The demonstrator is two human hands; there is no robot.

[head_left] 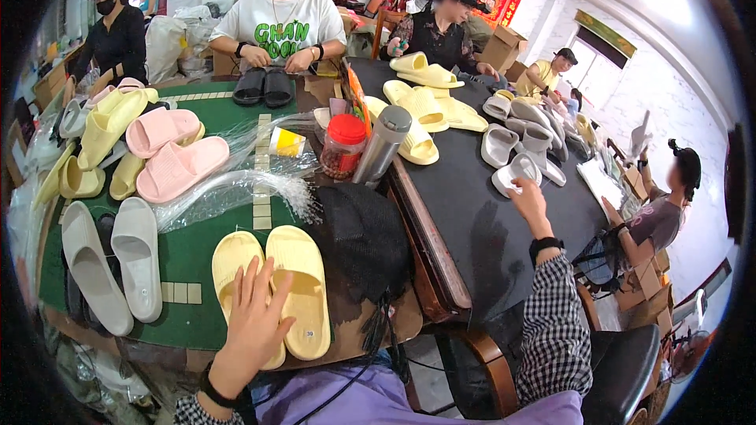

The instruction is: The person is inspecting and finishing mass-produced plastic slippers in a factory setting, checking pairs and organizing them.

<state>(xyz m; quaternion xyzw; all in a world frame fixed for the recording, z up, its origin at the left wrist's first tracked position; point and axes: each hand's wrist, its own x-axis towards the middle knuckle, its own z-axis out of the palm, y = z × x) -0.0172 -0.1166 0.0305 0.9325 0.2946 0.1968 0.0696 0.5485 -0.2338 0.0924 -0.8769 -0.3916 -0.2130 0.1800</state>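
My left hand (253,323) lies flat, fingers spread, on a pair of yellow slippers (295,287) at the near edge of the green table (193,256). My right hand (529,198) stretches out over the black table (480,212) and touches a grey-white slipper (516,171) at its edge. I cannot tell whether it grips that slipper. A black band sits on each wrist.
Grey slippers (114,264), pink slippers (175,153) and yellow ones (106,122) lie on the green table with clear plastic bags (228,189). A red-lidded jar (343,145), a steel flask (383,142) and a black mesh bag (362,240) stand between the tables. Several people sit around.
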